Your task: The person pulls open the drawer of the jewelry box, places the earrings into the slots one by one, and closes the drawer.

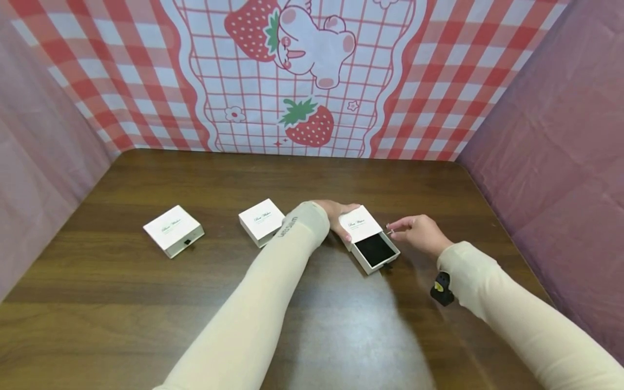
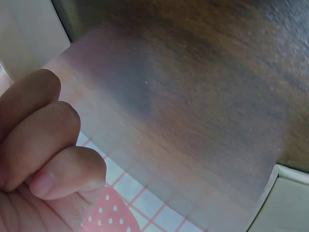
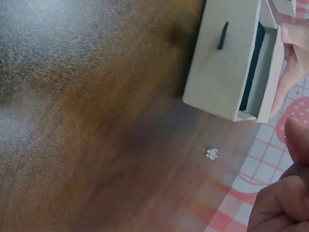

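Note:
A white drawer box (image 1: 359, 223) with green lettering stands at right of center, its drawer (image 1: 374, 249) pulled out toward me and showing a black lining. My left hand (image 1: 335, 213) grips the box's outer sleeve, thumb on the near side and fingers at the far side. Just right of the box, my right hand (image 1: 420, 233) has thumb and index finger drawn together at a tiny glint. In the right wrist view, a sparkling flower-shaped ornament (image 3: 212, 153) shows beside the box, near the fingertips; how it joins them I cannot tell. A black tab (image 3: 223, 36) hangs on the drawer front.
Two similar white boxes, one middle (image 1: 261, 219) and one left (image 1: 173, 230), stand shut on the brown wooden table (image 1: 122, 303). My left forearm passes over the middle box's edge. A checked strawberry cloth (image 1: 302, 81) hangs behind, with pink cloths at both sides.

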